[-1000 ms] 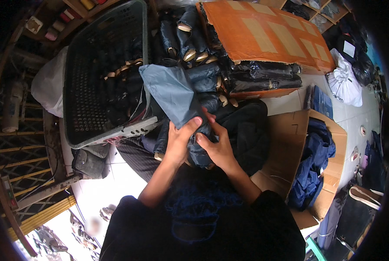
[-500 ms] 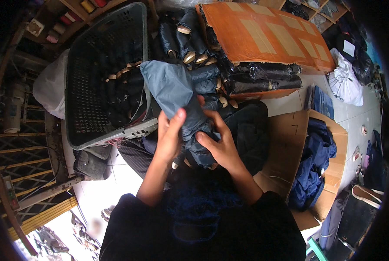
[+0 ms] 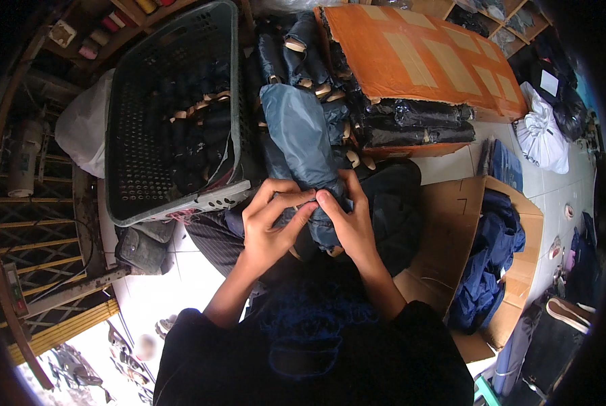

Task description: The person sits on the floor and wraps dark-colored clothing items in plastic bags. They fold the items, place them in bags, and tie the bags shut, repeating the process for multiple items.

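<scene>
We have the blue-grey fabric bundle (image 3: 299, 135) mid-scene, long end pointing far; our left hand (image 3: 269, 223) pinches fabric at the bundle's nearer part, thumb and forefinger tips together; our right hand (image 3: 354, 220) grips the same part from the right, thumb pressed on top, tip just beside the left fingertips; we can't tell what its hidden fingers do; far left, black perforated basket (image 3: 130, 152) with dark rolls in it; far right, taped orange-brown box (image 3: 428, 68); nearer right, open carton (image 3: 438, 237) holding navy fabric (image 3: 486, 250).
</scene>
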`<action>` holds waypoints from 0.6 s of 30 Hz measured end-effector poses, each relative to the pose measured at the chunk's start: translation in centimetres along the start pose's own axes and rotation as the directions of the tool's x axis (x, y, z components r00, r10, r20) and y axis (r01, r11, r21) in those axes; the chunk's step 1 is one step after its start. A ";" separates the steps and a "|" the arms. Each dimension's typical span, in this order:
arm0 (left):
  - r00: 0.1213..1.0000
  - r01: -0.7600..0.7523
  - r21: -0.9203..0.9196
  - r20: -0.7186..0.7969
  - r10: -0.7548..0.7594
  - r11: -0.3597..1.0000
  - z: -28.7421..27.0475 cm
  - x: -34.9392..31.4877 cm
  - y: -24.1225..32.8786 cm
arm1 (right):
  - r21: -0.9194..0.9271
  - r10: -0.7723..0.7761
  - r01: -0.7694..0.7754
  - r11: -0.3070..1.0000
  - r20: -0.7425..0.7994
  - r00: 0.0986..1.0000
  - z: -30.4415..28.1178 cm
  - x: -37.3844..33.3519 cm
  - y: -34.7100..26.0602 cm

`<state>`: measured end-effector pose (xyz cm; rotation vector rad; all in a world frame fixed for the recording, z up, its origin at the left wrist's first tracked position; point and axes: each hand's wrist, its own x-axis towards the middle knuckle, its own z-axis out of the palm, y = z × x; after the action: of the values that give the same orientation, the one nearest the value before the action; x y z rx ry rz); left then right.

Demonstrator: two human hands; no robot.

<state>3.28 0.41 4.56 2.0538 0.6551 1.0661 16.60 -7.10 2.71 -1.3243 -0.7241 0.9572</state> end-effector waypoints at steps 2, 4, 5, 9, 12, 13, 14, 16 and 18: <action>1.000 0.007 -0.012 0.010 -0.007 1.000 -0.3 -0.1 -0.3 | -0.007 0.003 -0.003 1.000 -0.001 1.000 0.0 0.0 0.3; 1.000 0.009 0.045 -0.015 -0.009 0.999 -0.4 0.1 -0.1 | -0.009 -0.029 0.029 1.000 0.009 1.000 0.0 -0.2 0.8; 1.000 -0.027 0.107 -0.011 0.029 0.994 -0.4 0.4 0.3 | -0.025 -0.040 0.040 0.999 -0.006 0.999 0.0 -0.2 0.8; 0.969 -0.246 0.284 0.068 0.236 0.927 -0.7 1.6 -0.1 | -0.119 -0.059 0.054 0.991 -0.037 0.998 0.0 -0.2 0.3; 0.930 -0.367 0.325 0.099 0.355 0.872 -0.6 2.3 -0.7 | -0.127 -0.017 0.010 0.992 -0.057 0.998 0.2 -0.2 0.5; 0.930 -0.367 0.319 0.102 0.353 0.874 -0.3 2.5 -0.8 | -0.114 0.004 -0.012 0.993 -0.066 0.998 0.3 -0.2 0.6; 0.930 -0.367 0.314 0.106 0.352 0.875 0.0 2.5 -0.9 | -0.105 -0.003 -0.005 0.994 -0.075 0.997 0.4 -0.1 0.9; 0.918 -0.397 0.276 0.112 0.381 0.876 0.6 2.4 -1.2 | -0.088 -0.017 0.008 0.996 -0.099 0.995 0.4 0.1 1.7; 0.922 -0.386 0.233 0.097 0.374 0.893 1.2 1.8 -1.5 | -0.079 0.022 -0.029 0.996 -0.087 0.996 0.3 0.0 1.7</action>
<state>5.09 2.14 3.78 2.4906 0.3800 1.1923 16.10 -6.96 1.03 -1.4396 -0.6871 0.8931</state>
